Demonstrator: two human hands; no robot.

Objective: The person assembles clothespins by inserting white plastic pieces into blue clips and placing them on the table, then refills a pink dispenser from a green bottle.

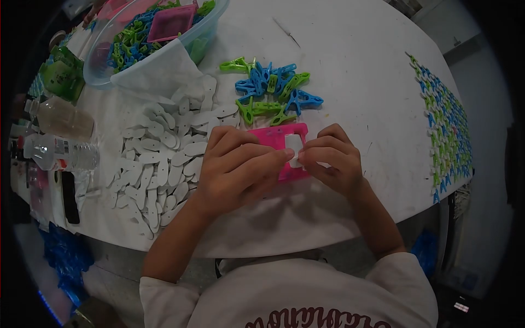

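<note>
A pink tray-like block lies on the table in front of me, with a white piece at its right part. My left hand reaches over the block from the left, its fingers closed and their tips at the white piece. From the right, my right hand pinches the same piece's right edge. Just beyond the block is a small heap of blue and green clips. Many flat white pieces are piled left of my left hand.
A clear basin of clips with a pink tray stands at the back left. Bottles and a dark phone-like object line the left edge. Rows of clips lie along the right edge. A thin tool lies at the back.
</note>
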